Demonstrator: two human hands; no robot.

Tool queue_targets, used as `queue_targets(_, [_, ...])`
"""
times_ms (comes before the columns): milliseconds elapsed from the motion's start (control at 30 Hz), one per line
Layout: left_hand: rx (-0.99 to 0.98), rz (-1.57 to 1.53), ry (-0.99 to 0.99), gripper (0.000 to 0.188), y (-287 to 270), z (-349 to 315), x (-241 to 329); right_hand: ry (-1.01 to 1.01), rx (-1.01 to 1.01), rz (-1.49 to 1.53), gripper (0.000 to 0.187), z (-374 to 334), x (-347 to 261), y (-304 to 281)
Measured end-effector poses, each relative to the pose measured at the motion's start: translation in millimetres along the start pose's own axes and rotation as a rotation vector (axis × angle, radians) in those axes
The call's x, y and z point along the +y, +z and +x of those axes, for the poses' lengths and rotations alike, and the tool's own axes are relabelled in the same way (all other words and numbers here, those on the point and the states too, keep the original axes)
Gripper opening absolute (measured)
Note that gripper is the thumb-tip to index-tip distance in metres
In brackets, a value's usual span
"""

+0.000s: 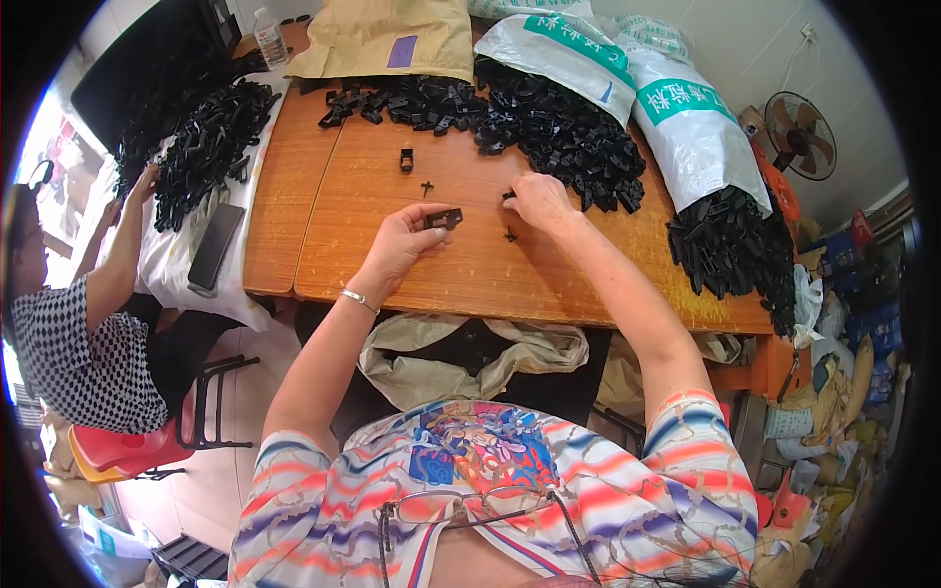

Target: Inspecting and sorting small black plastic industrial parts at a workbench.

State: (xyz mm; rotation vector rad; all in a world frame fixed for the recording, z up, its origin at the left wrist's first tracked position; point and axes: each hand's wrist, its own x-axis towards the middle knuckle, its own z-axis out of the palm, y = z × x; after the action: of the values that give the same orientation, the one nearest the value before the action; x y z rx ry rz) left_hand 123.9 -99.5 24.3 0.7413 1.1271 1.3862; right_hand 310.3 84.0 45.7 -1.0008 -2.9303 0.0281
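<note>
Over the wooden table, my left hand is closed, thumb and fingers gripping a black plastic part. My right hand is at the edge of a heap of black plastic parts. Its fingers pinch a small black piece, mostly hidden. Between and beyond my hands lie a small cross-shaped black piece and a block-like black part. Another small black piece rests below my right hand.
A brown paper sack and white-green bags spill black parts. An open sack sits below the table edge. At left, a co-worker handles another heap beside a phone. A fan stands right.
</note>
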Motion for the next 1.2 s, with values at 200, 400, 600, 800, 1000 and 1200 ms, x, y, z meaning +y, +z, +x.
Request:
queue_targets(200, [0.047,0.106,0.107,0.029,5,0,-1,0.011,0.076,-0.051,0.019,-10,11,2])
queue_targets(400, [0.030,0.135,0.142,0.029,10,4,-5,-0.110,0.297,0.340,0.024,-20,-19,-10])
queue_targets(600, [0.015,0.107,0.188,0.030,13,5,-4,-0.331,0.390,0.556,0.023,-32,-75,-29])
queue_targets(800, [0.023,0.088,0.185,0.032,14,-1,1,-0.289,0.361,0.552,0.026,-35,-79,-26])
queue_targets(1000, [-0.006,0.059,0.145,0.025,15,-7,3,-0.281,0.334,0.510,0.026,-34,-76,-22])
queue_targets(1200, [0.070,0.117,0.152,0.019,17,-5,-6,-0.230,0.284,0.606,0.025,-36,-81,-10])
